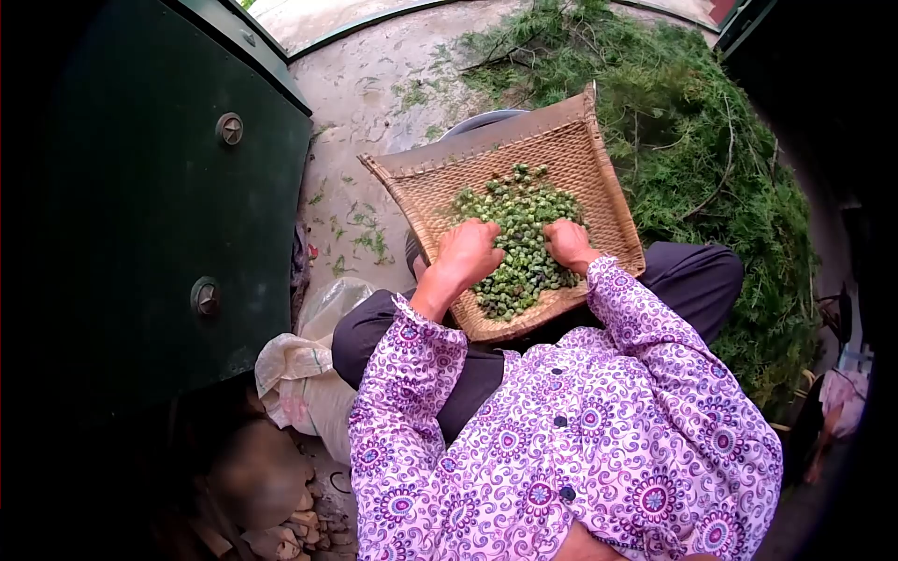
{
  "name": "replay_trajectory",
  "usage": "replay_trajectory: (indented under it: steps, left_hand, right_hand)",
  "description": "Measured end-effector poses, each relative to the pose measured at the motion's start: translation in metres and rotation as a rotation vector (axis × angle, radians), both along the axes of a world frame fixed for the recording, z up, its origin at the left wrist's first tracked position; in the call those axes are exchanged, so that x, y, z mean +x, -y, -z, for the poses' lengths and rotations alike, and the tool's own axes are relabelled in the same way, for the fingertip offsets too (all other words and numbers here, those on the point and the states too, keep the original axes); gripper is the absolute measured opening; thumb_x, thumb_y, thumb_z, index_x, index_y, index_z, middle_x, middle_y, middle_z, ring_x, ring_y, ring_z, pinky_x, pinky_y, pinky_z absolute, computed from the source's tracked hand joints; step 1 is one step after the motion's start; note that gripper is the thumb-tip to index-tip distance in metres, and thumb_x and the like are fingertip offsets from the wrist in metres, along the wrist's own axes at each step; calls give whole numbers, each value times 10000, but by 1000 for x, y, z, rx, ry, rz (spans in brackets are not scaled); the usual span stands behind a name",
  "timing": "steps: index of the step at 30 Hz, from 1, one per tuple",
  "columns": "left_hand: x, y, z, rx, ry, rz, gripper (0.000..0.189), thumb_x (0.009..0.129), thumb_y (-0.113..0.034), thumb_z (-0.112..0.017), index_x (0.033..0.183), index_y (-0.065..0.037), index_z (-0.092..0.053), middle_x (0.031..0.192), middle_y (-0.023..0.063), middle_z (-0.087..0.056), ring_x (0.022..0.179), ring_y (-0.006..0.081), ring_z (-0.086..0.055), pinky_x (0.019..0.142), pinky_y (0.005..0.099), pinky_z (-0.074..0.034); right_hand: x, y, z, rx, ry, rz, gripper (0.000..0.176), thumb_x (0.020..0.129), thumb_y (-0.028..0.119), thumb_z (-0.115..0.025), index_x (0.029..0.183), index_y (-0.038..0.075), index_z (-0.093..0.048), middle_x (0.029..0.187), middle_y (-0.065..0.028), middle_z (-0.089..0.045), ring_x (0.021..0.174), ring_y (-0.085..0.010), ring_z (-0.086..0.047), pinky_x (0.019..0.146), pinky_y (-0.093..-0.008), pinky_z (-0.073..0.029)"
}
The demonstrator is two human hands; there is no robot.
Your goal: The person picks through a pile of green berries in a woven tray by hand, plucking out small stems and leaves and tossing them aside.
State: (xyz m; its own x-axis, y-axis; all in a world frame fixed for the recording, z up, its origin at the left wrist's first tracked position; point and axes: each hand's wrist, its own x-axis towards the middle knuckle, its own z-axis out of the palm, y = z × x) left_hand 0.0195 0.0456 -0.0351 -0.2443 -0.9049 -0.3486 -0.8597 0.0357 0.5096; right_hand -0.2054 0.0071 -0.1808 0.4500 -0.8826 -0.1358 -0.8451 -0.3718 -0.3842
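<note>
A woven basket tray (561, 154) rests across my lap, tilted, with a flat brown band along its far edge. Small round green pods or cones (524, 229) are heaped in its middle, some of them darker near the lower part. My left hand (470, 251) lies at the left side of the heap, its fingers curled down at the green pieces. At the heap's right side is my right hand (569, 245), also with curled fingers. What either hand holds between its fingertips is too small to make out.
Cut green branches (692, 150) cover the ground ahead and to the right. A rim of a basin (486, 120) shows behind the tray. A dark green metal door (168, 215) stands at the left, with a pale sack (313, 374) beside my leg. Another person's arm (825, 435) shows far right.
</note>
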Motion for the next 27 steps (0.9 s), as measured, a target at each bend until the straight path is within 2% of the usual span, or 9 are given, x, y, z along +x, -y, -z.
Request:
replay_trajectory:
  steps: [4,6,11,17,19,22,25,26,27]
  left_hand:
    - [1,-2,-1,-2,-26,-5,358,727,-212,-622,1046,-51,-602,970,181,-592,902,333,-574,797,414,-452]
    - [0,-3,3,-66,-62,-1,246,729,-179,-583,923,-30,-603,920,199,-580,881,355,-574,764,446,-457]
    - [3,-1,-11,-68,-73,9,253,740,-208,-579,909,-20,-586,931,196,-575,876,359,-570,775,448,-448]
    - [21,6,-20,-258,-241,-128,287,753,-240,-593,950,-32,-580,917,180,-569,858,346,-568,757,436,-447]
    - [23,7,-22,-248,-220,-114,285,757,-246,-597,945,-32,-579,889,180,-565,851,350,-566,743,438,-448]
    - [23,9,-21,-254,-191,-93,270,751,-248,-604,903,-28,-571,857,190,-560,835,361,-563,725,450,-448]
    - [26,12,-21,-289,-201,-80,263,748,-245,-605,872,-18,-561,841,197,-560,823,367,-563,721,456,-446]
    - [25,11,-20,-306,-209,-86,257,745,-243,-604,845,-12,-552,824,201,-557,814,373,-561,718,459,-445]
    - [25,12,-19,-305,-210,-84,257,745,-243,-604,845,-12,-552,824,201,-557,814,373,-561,718,459,-445]
  right_hand:
    - [-26,3,10,59,112,77,119,665,163,-590,721,60,-610,697,-161,-596,704,-346,-588,644,-422,-474]
    - [-35,7,0,197,199,164,157,673,180,-613,736,36,-610,719,-164,-611,695,-325,-595,642,-416,-473]
    - [-25,27,-23,58,261,174,123,690,144,-606,718,25,-612,707,-167,-600,696,-315,-596,640,-406,-472]
    - [3,40,-3,41,33,141,337,697,127,-593,1033,120,-601,956,-209,-552,893,-387,-556,791,-440,-459]
    - [9,46,6,66,-78,198,287,693,103,-562,974,111,-619,936,-202,-573,869,-385,-570,766,-441,-470]
    - [-3,57,20,150,-9,200,224,685,81,-536,882,97,-640,893,-185,-607,834,-372,-587,738,-437,-480]
    - [-25,60,18,183,194,156,165,640,99,-616,797,57,-650,745,-144,-635,729,-293,-625,707,-387,-498]
    - [-28,56,14,232,296,268,167,649,72,-652,805,16,-632,657,-116,-628,629,-209,-625,590,-336,-507]
    - [-31,55,10,232,295,271,167,649,72,-652,805,16,-632,657,-116,-628,629,-209,-625,590,-336,-507]
